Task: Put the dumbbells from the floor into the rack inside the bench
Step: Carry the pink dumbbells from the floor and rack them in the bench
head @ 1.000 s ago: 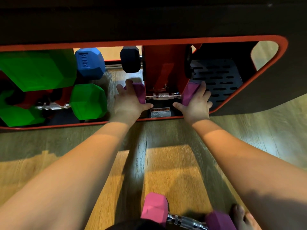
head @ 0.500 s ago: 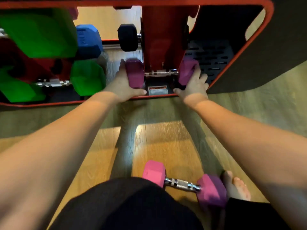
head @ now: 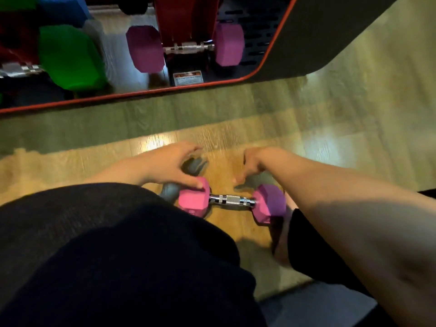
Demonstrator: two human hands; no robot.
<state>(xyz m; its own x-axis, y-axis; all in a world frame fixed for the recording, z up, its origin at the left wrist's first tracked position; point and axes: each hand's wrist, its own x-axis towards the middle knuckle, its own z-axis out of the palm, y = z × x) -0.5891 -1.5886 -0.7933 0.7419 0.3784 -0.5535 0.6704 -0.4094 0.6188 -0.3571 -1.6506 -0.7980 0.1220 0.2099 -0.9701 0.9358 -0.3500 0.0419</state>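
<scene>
A pink dumbbell with a chrome handle lies on the wood floor close to my knees. My left hand hovers over its left head, thumb touching the top, fingers spread. My right hand hangs just above and behind its right head, fingers curled down and apart, holding nothing. A second purple-pink dumbbell rests across the red rack inside the bench opening, with no hand on it.
The bench's black shell with an orange rim frames the opening. Green dumbbells and a blue one fill the rack's left side. My dark-clothed knee covers the lower left, and a bare foot is by the dumbbell.
Both hands let go of the purple-pink dumbbell, left it on the rack and drew back to the pink dumbbell on the floor. The view tilted down.
</scene>
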